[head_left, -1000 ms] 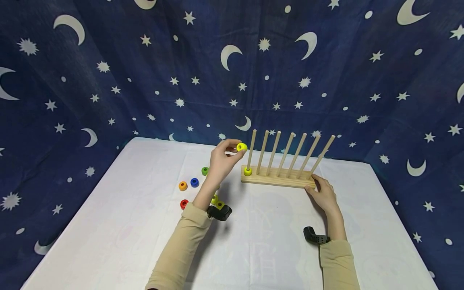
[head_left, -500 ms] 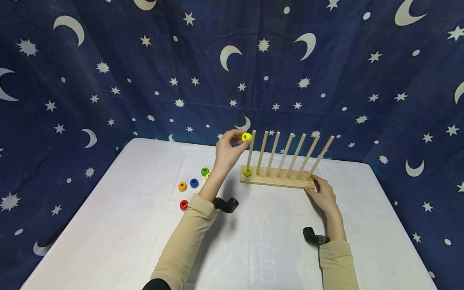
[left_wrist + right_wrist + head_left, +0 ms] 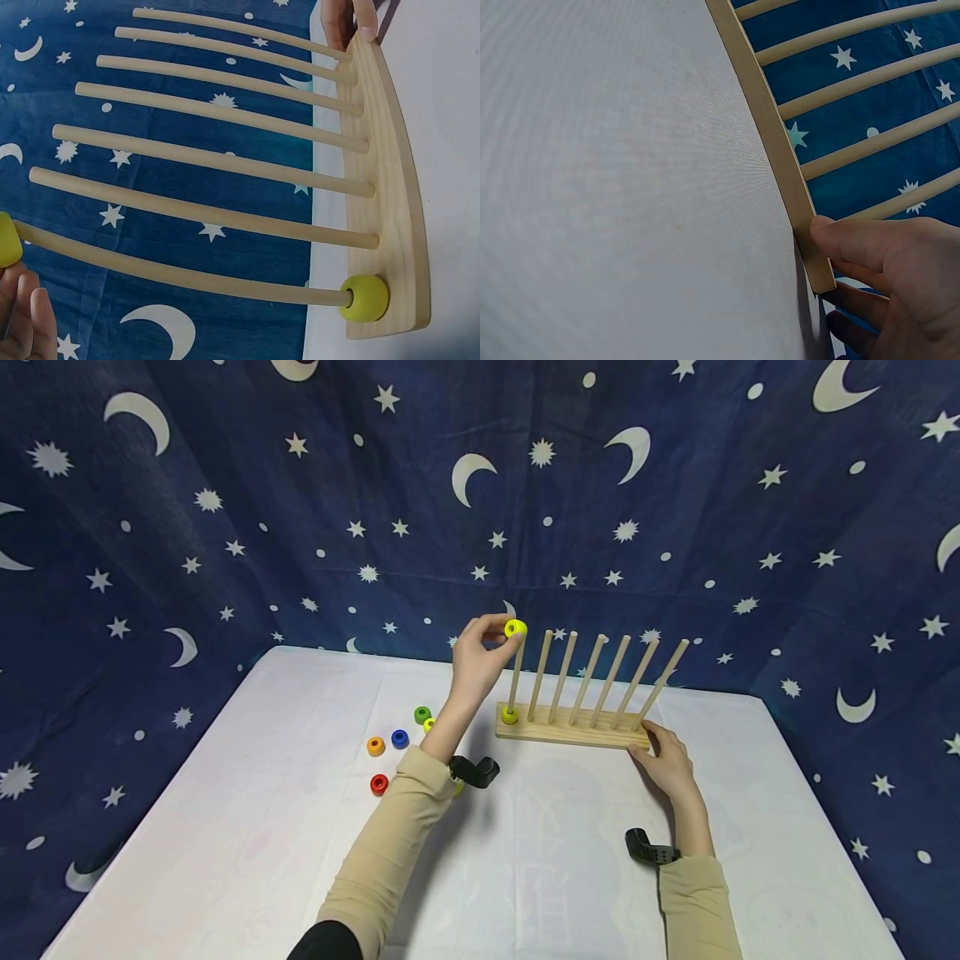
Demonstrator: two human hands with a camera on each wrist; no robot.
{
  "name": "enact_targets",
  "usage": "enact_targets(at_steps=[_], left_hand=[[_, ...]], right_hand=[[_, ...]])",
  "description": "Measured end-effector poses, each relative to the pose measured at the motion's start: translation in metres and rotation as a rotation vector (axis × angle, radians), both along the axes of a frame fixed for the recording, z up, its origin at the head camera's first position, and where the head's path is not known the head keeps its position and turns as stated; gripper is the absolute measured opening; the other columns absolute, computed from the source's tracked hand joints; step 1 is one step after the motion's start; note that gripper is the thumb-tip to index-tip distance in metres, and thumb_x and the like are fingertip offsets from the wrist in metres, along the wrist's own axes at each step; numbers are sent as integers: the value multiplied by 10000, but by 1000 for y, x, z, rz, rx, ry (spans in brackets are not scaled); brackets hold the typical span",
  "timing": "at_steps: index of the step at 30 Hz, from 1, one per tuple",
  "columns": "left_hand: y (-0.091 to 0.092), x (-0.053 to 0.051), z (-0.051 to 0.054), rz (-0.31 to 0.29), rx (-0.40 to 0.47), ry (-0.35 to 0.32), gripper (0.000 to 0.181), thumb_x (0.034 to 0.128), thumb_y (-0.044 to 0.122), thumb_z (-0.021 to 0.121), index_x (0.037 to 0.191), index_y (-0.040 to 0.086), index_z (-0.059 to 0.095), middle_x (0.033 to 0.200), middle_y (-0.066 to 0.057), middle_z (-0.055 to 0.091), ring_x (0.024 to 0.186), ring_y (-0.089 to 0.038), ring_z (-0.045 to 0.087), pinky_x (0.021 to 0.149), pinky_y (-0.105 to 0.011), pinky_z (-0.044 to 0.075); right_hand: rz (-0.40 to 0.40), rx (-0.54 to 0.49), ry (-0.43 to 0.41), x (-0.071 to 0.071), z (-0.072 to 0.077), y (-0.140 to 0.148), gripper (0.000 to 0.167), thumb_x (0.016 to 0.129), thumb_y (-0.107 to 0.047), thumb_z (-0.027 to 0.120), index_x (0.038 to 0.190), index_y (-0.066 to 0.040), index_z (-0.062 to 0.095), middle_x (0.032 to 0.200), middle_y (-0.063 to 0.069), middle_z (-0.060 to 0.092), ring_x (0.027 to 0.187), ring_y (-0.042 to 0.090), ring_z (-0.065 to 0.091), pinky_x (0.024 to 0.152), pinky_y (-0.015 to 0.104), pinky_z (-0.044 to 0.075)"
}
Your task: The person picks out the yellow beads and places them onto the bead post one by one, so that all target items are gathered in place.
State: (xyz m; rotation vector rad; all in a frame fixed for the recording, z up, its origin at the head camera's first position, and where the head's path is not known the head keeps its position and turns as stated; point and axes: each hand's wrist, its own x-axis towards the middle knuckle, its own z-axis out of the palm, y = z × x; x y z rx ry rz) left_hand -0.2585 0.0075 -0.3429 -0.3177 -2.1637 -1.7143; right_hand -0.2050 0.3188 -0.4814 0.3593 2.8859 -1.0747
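My left hand (image 3: 478, 667) pinches a yellow bead (image 3: 515, 627) between thumb and fingers, at the top of the leftmost wooden peg (image 3: 516, 678). In the left wrist view the held bead (image 3: 9, 241) meets the peg's tip; whether the peg has entered its hole I cannot tell. Another yellow bead (image 3: 365, 298) sits at the bottom of that same peg, against the base. My right hand (image 3: 670, 766) grips the right end of the wooden peg rack (image 3: 566, 735). In the right wrist view its thumb lies on the front of the base (image 3: 780, 165), fingers behind.
Left of the rack, loose beads lie on the white tabletop (image 3: 225, 827): orange (image 3: 376, 746), blue (image 3: 400, 739), green (image 3: 422, 715) and red (image 3: 379, 784). Yellow ones are partly hidden by my left arm. A dark blue star-patterned cloth (image 3: 420, 485) hangs behind the table.
My left hand has risen and moved right with the yellow bead, from beside the leftmost peg to its top. The right hand keeps its grip on the rack.
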Motion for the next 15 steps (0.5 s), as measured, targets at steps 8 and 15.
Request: enact_targets(at_steps=[8,15], left_hand=[[4,-6,4,-28,-46,15,327,847,153,720,1153,44,674,1066,-123,625,944,-255,643,753,-246,517],[6,-5,4,-29,-78,9,315,850,160,718,1137,37,679,1061,-128,624,956,-269,649,770,-277,522]], right_hand=[[7,7,14,2,0,1,654,946,-254,562,1490,-21,285,1522,307,243,1409,511,165,1103,699,105],[-1,3,3,2,1,-1,658,947,-260,564,1493,-26,281,1528,298,238,1415,502,158,1108,696,95]])
